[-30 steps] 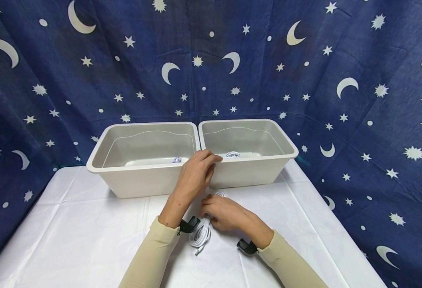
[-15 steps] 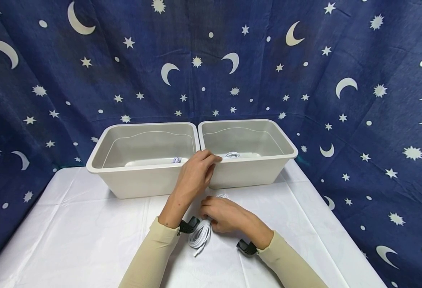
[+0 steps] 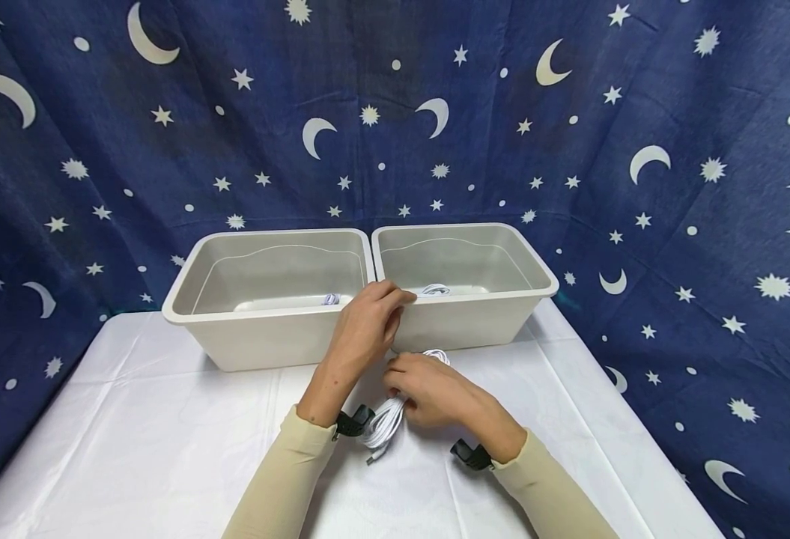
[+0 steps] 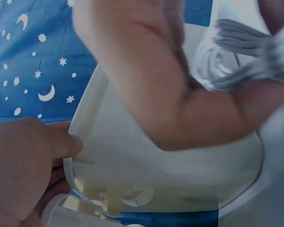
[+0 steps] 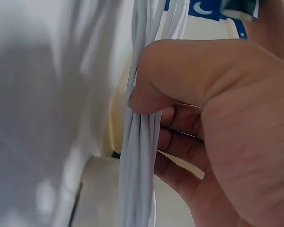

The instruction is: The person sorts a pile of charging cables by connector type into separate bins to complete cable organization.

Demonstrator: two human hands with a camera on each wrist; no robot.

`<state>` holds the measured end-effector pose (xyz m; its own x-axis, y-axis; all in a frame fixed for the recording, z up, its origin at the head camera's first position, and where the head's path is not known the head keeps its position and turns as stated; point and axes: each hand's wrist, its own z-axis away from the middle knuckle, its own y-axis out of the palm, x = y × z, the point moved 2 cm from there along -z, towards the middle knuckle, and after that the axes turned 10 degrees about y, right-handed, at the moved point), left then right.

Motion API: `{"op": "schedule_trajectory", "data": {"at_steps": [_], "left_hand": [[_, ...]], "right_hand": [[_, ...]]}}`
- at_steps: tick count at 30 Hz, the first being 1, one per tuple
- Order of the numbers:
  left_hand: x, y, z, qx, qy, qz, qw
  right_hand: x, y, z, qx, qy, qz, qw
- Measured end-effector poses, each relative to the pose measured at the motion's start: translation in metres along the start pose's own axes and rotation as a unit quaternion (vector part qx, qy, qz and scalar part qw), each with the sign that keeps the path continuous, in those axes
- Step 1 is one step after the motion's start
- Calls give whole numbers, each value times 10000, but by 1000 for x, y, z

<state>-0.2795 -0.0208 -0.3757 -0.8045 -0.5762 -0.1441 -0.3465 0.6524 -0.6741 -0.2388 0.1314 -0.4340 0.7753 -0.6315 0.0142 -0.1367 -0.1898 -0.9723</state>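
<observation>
My right hand (image 3: 431, 389) pinches a bundled white cable (image 3: 384, 425) around its middle, just in front of the bins. In the right wrist view the thumb presses the cable strands (image 5: 137, 179) against the fingers. The lower end of the bundle, with a small plug (image 3: 371, 460), points toward me. Part of the far loop shows beyond the hand. My left hand (image 3: 366, 318) holds the near left corner of the right bin (image 3: 465, 323). In the left wrist view its thumb (image 4: 68, 144) lies over the rim and its other fingers curl beneath.
The left bin (image 3: 260, 344) stands beside the right one, both pale grey. A small white-and-purple item (image 3: 330, 299) lies in the left bin, and a coiled white cable (image 3: 435, 289) in the right. A blue curtain (image 3: 381, 112) backs the white-covered table (image 3: 165, 449).
My right hand has moved slightly up and right, toward the right bin, carrying the cable along with it. My left hand stays at the bin's rim.
</observation>
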Motion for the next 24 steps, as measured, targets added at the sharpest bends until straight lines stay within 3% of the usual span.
{"op": "schedule_trajectory", "data": {"at_steps": [24], "left_hand": [[0,0,0,-54,51,-60,10000]], "right_hand": [[-21,-56,17,-1095,-191,-325,9933]]}}
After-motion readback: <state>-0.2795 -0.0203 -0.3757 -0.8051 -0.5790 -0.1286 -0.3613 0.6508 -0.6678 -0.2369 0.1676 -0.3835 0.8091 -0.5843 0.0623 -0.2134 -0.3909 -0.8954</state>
